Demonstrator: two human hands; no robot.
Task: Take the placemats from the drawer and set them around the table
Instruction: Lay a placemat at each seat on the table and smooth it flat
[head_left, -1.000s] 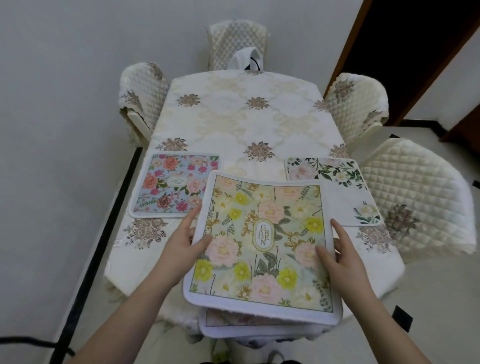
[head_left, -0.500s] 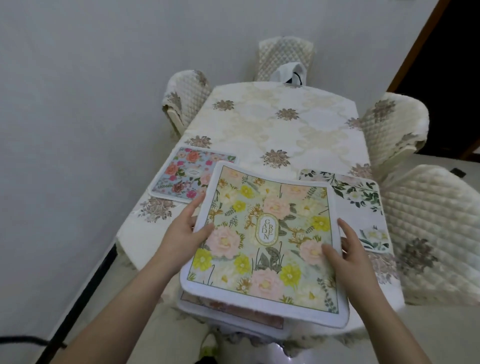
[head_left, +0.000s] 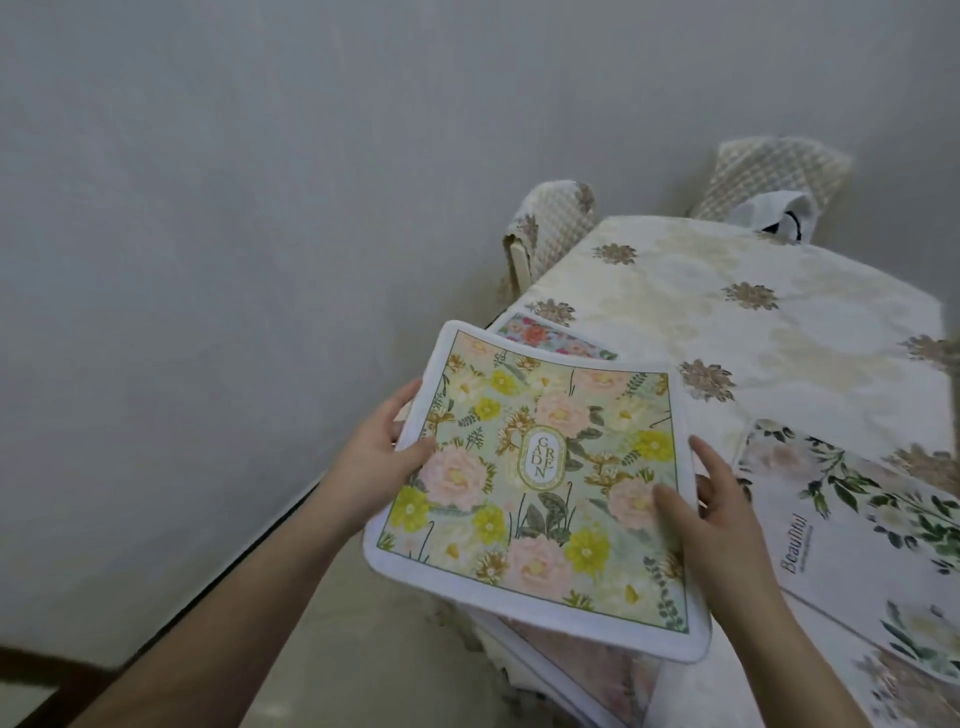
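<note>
While view swung left since before, left hand (head_left: 382, 457), right hand (head_left: 711, 525) still gripping yellow-flowered placemat (head_left: 535, 488) edges.

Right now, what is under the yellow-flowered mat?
Under the yellow-flowered mat, at least one more mat pokes out at its lower edge. Its pattern, and any further mats, stay covered.

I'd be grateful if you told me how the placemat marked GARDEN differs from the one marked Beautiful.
The GARDEN placemat is held up by the left hand and right hand; the Beautiful placemat lies flat on the table. The GARDEN placemat is covered edge to edge with pink and yellow flowers on green; the Beautiful placemat is mostly white with green leafy sprays. Both are floral with rounded corners.
</note>
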